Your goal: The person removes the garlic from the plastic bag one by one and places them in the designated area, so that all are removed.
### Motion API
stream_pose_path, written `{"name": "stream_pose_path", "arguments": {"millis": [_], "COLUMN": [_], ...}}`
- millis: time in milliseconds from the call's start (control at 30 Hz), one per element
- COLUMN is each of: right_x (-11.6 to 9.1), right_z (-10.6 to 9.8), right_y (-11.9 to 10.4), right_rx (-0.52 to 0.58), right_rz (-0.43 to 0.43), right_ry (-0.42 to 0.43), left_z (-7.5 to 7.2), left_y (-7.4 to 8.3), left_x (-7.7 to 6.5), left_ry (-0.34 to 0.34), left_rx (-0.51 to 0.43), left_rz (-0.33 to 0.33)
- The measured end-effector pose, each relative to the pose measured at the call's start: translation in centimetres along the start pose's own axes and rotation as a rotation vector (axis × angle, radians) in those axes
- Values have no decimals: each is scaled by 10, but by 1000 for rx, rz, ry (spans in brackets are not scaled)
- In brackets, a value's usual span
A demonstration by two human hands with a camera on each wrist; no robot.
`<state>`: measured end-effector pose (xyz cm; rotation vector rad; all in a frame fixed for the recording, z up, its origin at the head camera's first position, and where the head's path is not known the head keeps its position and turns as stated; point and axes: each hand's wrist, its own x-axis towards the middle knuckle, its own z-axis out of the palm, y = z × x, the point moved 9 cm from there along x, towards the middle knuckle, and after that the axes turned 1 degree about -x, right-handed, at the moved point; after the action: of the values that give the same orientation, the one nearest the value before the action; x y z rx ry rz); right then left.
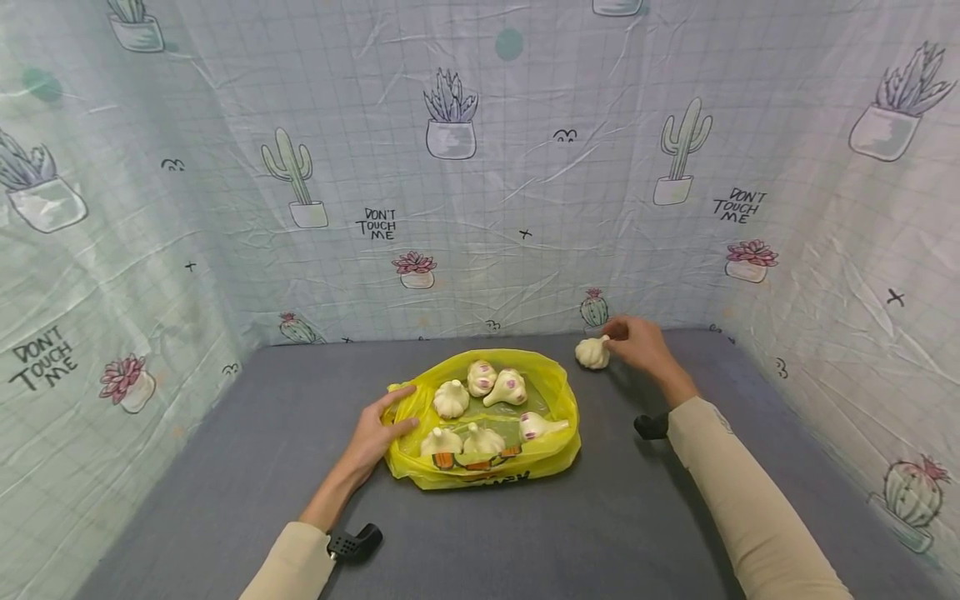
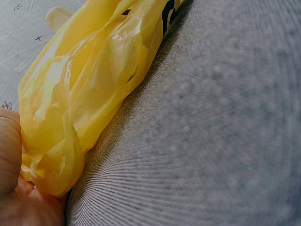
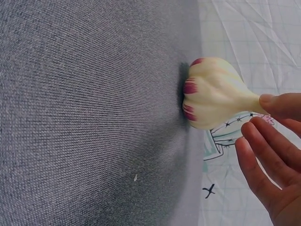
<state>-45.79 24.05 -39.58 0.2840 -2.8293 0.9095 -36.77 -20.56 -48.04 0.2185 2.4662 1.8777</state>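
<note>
A yellow plastic bag (image 1: 558, 446) lies on the table with its mouth spread wide. Inside it are several garlic bulbs (image 1: 451, 400), some with purple marks. At the bag's left side, my left hand (image 1: 369, 433) holds the rim, thumb and forefinger over the edge; in the left wrist view the bag's crumpled end (image 2: 51, 169) sits against the palm. Beyond the bag's right end, my right hand (image 1: 637, 342) pinches another garlic bulb (image 3: 214, 94) by its stem. That bulb's base is down at the table surface, near the back edge.
The grey table (image 1: 285, 417) meets a patterned curtain (image 1: 517, 183) at the back, and the curtain also hangs along both sides. Black wrist devices show at the left (image 1: 356, 543) and right sleeve cuffs.
</note>
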Motion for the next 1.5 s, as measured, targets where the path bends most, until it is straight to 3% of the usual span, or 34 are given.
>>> {"name": "stream_pose_path", "arguments": {"millis": [867,1133,1500], "right_x": [-3,-8,-26], "right_z": [-10,-19,-30], "right_y": [-15,-34,-82], "right_rx": [-8,-9,14], "right_rz": [-26,-74,-208], "right_ry": [17,61,102], "left_z": [-2,-1,0], "left_y": [-2,-2,-2], "left_x": [0,0,0], "left_ry": [-7,-1,-13], "left_rx": [8,14,-22], "left_rz": [1,5,2]}}
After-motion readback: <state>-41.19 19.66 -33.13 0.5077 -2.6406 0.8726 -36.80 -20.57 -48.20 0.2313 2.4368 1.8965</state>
